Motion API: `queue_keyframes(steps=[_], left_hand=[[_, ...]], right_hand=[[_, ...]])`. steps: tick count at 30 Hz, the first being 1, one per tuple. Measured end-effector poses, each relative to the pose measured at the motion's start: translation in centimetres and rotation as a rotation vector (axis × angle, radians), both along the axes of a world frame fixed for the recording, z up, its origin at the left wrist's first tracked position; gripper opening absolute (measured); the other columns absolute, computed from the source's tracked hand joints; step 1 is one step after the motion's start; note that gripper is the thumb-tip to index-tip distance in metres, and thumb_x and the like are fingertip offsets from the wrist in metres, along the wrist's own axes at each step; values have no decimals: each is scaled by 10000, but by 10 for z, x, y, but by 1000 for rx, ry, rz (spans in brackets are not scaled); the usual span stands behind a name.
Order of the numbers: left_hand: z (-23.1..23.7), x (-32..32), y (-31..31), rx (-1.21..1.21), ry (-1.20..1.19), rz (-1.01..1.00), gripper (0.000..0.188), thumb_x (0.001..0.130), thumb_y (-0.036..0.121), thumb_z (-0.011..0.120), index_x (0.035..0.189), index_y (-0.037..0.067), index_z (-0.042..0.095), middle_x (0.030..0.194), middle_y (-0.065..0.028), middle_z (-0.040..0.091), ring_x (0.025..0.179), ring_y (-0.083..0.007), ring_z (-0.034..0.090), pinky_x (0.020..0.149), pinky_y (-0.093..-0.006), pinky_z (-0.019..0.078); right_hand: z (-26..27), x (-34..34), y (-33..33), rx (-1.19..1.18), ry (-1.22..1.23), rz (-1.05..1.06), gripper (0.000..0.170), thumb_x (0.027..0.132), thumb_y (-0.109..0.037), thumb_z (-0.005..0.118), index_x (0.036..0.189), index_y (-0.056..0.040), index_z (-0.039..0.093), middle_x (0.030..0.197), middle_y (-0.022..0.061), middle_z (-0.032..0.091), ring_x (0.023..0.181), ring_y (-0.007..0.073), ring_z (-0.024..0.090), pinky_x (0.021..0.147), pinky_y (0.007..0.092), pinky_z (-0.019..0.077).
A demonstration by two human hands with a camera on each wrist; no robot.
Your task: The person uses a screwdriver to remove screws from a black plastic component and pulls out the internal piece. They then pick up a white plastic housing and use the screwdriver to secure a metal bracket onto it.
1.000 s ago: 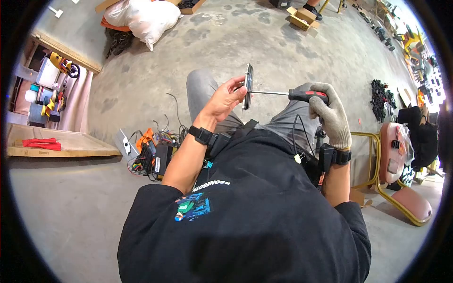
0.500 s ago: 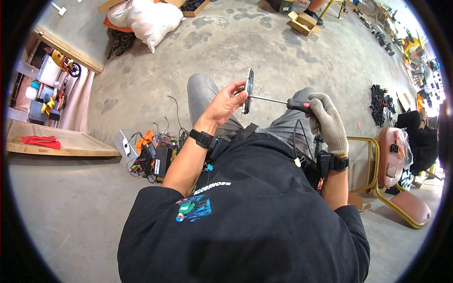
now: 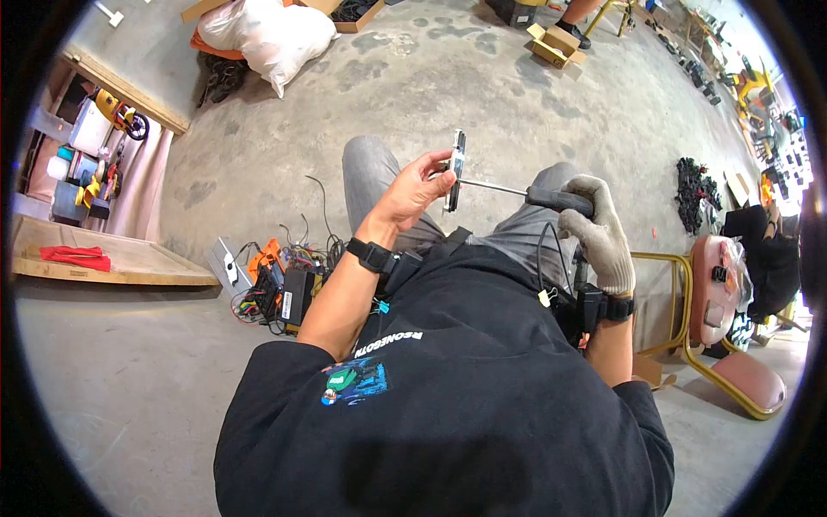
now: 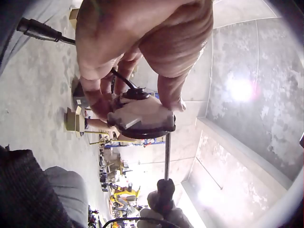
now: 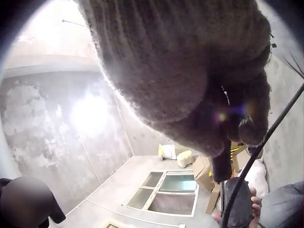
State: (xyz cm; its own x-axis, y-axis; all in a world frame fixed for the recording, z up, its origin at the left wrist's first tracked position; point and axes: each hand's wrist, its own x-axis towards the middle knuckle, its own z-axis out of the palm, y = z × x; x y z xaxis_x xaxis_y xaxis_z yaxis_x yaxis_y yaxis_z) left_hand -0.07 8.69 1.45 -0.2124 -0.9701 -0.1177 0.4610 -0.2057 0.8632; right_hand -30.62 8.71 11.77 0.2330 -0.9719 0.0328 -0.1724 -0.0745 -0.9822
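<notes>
In the head view, my bare left hand pinches a thin, flat device on edge above my lap, thumb on the near side. The left wrist view shows its pale housing with a black rim and a black cable entering at a fitting. My right hand, in a grey knit glove, grips the dark handle of a screwdriver. Its metal shaft points left, the tip right at the device's face close to my left thumb. The gloved fingers hide much of the handle in the right wrist view.
A black cable plug hangs near the left hand. Wires and electronic parts lie on the floor to my left, near a wooden board with a red cloth. A pink chair stands at right; an open carton lies ahead.
The screwdriver handle has turned, its red patches now out of sight, and the gloved fingers have shifted around it. The device sits slightly lower in the head view, still pinched by the left hand.
</notes>
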Motion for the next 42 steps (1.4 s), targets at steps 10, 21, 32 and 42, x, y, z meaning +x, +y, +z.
queue_keyframes(steps=[10,21,32,42], left_hand=[[3,-1,2,6,-27,-3,782,862,288,792,1450,-36,389,1219,-76,553,1104,-165,587,966,-293,478],[5,-2,3,-5,-57,-7,783,864,291,793,1457,-25,391,1223,-66,546,1091,-142,568,949,-278,465],[5,-6,4,-13,-69,36,777,846,292,815,1430,-41,425,1175,-97,581,1010,-147,579,880,-298,491],[0,-4,3,-11,-104,25,777,852,281,810,1442,-39,417,1228,-129,550,1061,-165,557,892,-311,499]], right_hand=[[7,-2,-1,252,25,-6,390,847,-92,636,1203,41,551,825,81,640,658,108,612,612,265,523],[5,-3,2,242,31,-32,418,887,-116,636,1246,66,522,862,104,625,620,112,586,552,262,489],[8,-10,3,290,117,-5,392,890,-135,615,1254,-28,518,966,69,582,713,99,555,645,259,492],[-7,-11,1,125,79,-53,352,929,-179,605,1218,21,583,741,52,586,543,85,529,483,242,434]])
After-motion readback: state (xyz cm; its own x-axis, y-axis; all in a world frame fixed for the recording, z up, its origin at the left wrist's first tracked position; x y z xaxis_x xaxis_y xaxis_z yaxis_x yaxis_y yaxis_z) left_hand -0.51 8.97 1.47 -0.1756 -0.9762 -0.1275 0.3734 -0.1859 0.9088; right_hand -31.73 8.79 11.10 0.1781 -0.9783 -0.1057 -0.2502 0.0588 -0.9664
